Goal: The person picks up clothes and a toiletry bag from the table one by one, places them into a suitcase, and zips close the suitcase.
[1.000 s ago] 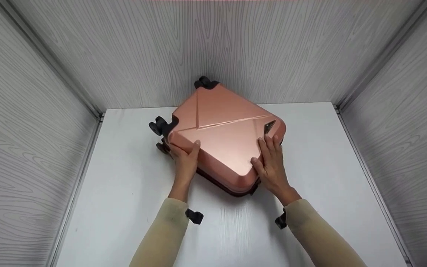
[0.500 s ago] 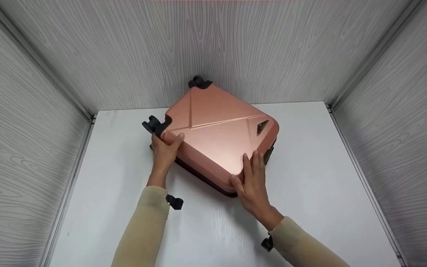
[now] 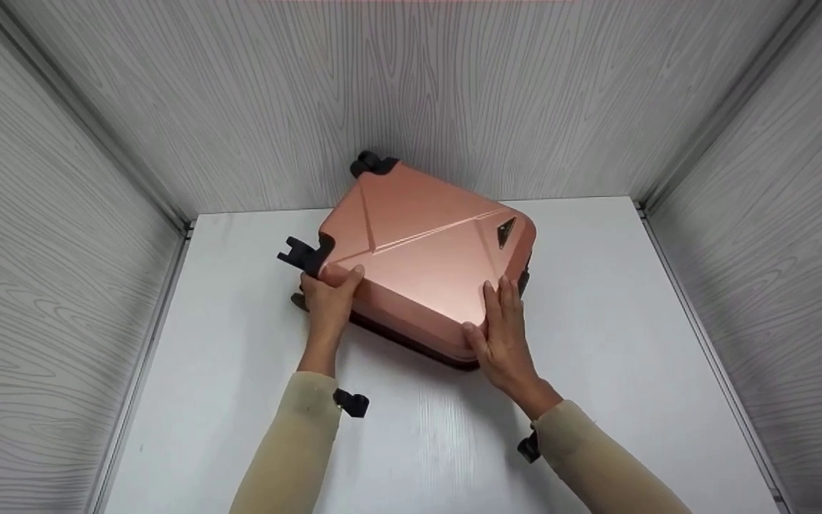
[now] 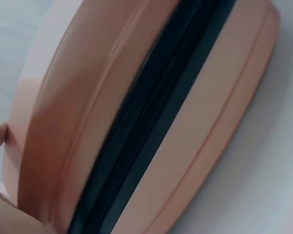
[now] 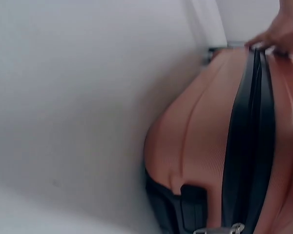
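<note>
A small rose-pink hard-shell suitcase (image 3: pixel 425 264) lies flat and turned askew, its black wheels (image 3: pixel 300 251) toward the left. My left hand (image 3: pixel 327 303) grips the side by the near-left wheel, thumb on the upper shell and fingers partly hidden. At the near-right corner, my right hand (image 3: pixel 506 343) rests against the edge with fairly straight fingers, thumb apart. A dark triangular badge (image 3: pixel 506 233) sits beyond those fingers. The left wrist view shows the black zip band (image 4: pixel 146 122) along the side; in the right wrist view, black fittings (image 5: pixel 193 207) appear at one end.
The suitcase is on a white tabletop (image 3: pixel 204 357). Grey wood-grain panels enclose it: a back panel (image 3: pixel 496 93), a left panel (image 3: pixel 40 285) and a right panel (image 3: pixel 782 257). The far wheel (image 3: pixel 368 163) stands close to the back panel.
My left hand has shifted left to the near-left wheel. My right hand has slid from beside the badge toward the near corner. The suitcase has moved slightly left and turned a little counter-clockwise.
</note>
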